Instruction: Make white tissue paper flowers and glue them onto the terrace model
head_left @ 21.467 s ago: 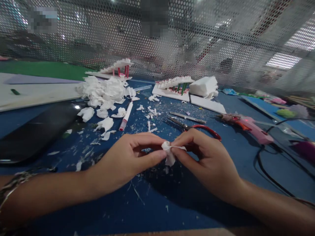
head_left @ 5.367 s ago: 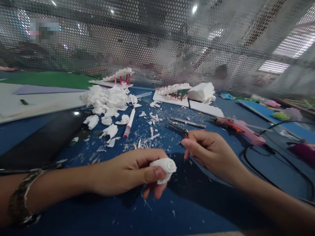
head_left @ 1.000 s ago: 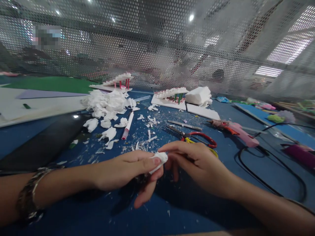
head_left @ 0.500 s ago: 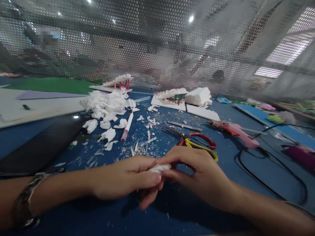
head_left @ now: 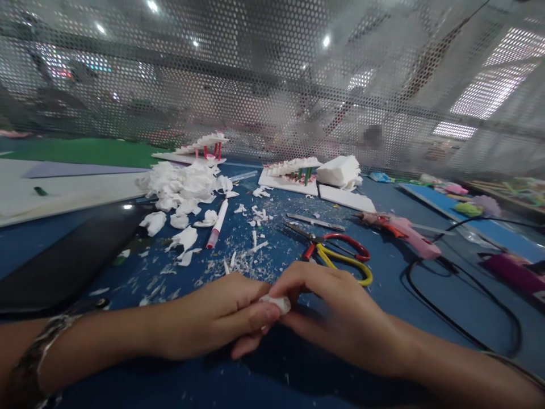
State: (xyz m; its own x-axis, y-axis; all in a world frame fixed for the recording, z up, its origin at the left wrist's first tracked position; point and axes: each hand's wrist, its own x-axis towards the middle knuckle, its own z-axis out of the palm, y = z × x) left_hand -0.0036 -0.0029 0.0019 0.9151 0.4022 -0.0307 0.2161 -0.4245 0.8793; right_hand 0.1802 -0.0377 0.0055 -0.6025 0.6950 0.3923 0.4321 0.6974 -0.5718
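Observation:
Between my hands, low in the middle of the view, is a small crumpled piece of white tissue paper (head_left: 281, 305). My left hand (head_left: 213, 315) pinches it between thumb and fingers. From the right, my right hand (head_left: 336, 312) presses on it with thumb and forefinger. The lower fingers of both hands are partly hidden. Just beyond my right hand lie scissors (head_left: 340, 255) with red and yellow handles. A pile of crumpled white paper (head_left: 183, 182) sits further off to the left, with loose scraps in front. A white and pink pen (head_left: 218, 222) rests beside it.
Two small staircase models (head_left: 289, 173) stand near the perforated metal screen (head_left: 255, 85). A folded tissue stack (head_left: 339, 172) is at the back. On the right lie a pink glue gun (head_left: 415, 237) and its black cable (head_left: 447, 329). A dark phone-like slab (head_left: 72, 255) lies left.
The white paper between my fingers looks shorter and more rounded than before. My right fingers have shifted around its end. The whole view has moved slightly.

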